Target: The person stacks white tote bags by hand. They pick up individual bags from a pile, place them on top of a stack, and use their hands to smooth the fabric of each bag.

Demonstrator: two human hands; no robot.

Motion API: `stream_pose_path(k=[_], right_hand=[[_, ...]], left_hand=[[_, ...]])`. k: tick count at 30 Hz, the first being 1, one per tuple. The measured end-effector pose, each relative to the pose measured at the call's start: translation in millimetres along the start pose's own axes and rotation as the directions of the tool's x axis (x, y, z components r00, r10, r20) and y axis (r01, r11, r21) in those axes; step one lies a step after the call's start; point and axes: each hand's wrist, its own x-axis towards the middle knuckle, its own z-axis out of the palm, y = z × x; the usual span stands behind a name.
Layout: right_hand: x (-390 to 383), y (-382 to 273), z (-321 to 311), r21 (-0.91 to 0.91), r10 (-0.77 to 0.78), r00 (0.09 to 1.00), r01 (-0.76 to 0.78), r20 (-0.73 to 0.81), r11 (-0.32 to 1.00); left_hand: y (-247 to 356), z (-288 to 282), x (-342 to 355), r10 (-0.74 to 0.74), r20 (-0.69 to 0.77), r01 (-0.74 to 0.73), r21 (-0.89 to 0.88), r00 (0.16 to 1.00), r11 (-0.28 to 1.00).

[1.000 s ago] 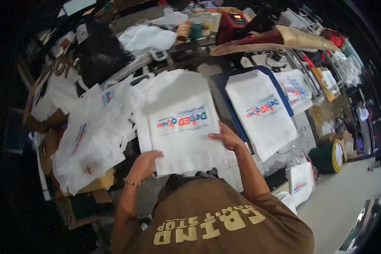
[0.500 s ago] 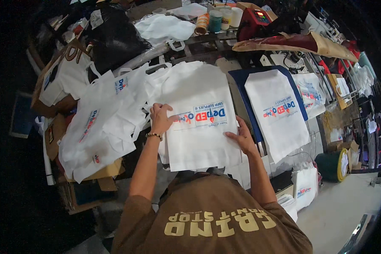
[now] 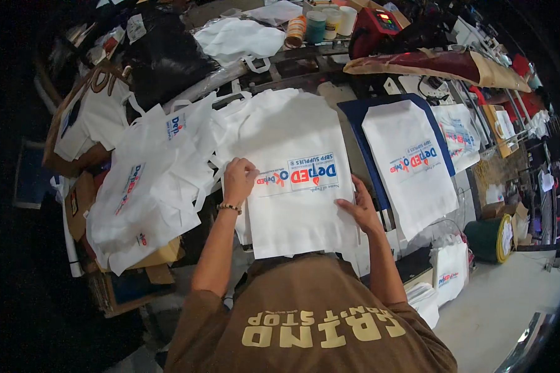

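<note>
A stack of white fabric bags [image 3: 298, 230] with red and blue print lies before me. My left hand [image 3: 239, 183], wearing a beaded bracelet, grips the top bag's left side with curled fingers beside the print. At the right edge, my right hand [image 3: 361, 208] holds the same bag, thumb on top and fingers along the edge. To the right, another printed white bag [image 3: 407, 193] rests on a dark blue board [image 3: 354, 115]. A loose heap of printed white bags [image 3: 134, 217] with handles lies to the left.
A black plastic sack [image 3: 155, 68], ink tubs [image 3: 314, 34] and a red machine [image 3: 370, 34] stand at the back. Cardboard [image 3: 81, 205] lines the left side. A green drum [image 3: 482, 239] and stacked bags [image 3: 448, 267] are at the lower right.
Since a second ago my left hand has moved up the bag's left side from near its lower edge. My right hand stays at the right edge. The whole view has shifted slightly.
</note>
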Motion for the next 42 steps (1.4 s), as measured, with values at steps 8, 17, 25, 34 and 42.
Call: stream_pose_path(k=[8,17,25,34,42], right_hand=[[-1.6,-0.4,2.8,-0.017,0.012,1.0,-0.012,-0.003,1.0],[-4.2,-4.1,6.6,-0.055,0.02,1.0,-0.021,-0.002,0.998],[3.1,2.7,-1.2,-0.202,-0.026,1.0,0.028,0.016,0.979],[-2.5,-18.5,13.0,-0.09,0.032,0.999,-0.03,0.014,0.995],[8.3,-12.4,4.0,-0.118,-0.07,0.992,0.082,0.104,0.99]], left_hand=[[56.7,20.8,-56.2,0.433,-0.081,-0.419,0.148,0.898,0.896],[77.0,35.5,-82.7,0.443,-0.029,-0.443,0.009,0.896,0.896],[93.7,42.1,-96.3,0.539,0.108,-0.485,-0.318,0.835,0.815],[123.9,29.7,-110.5,0.411,0.377,-0.115,-0.606,0.83,0.787],[146.3,-8.5,-106.5,0.503,0.603,0.06,-0.675,0.619,0.735]])
